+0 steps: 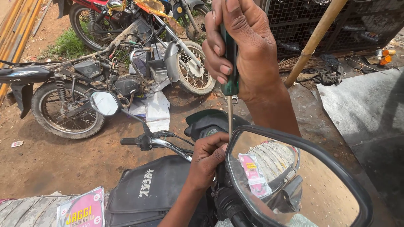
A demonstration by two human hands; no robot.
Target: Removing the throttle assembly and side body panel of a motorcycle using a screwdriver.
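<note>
My right hand is raised and closed around the green handle of a screwdriver, whose thin shaft points straight down. The tip disappears behind my left hand, which rests on the motorcycle's handlebar area beside the black-rimmed right mirror. Just beyond the shaft sits the black instrument housing. The left handlebar grip and the small left mirror stick out to the left. A black tank cover lies below my forearm.
A stripped motorcycle lies on the dirt ahead, with a red one behind it. A wooden pole leans against a wire cage at the right. A pink packet rests at the lower left.
</note>
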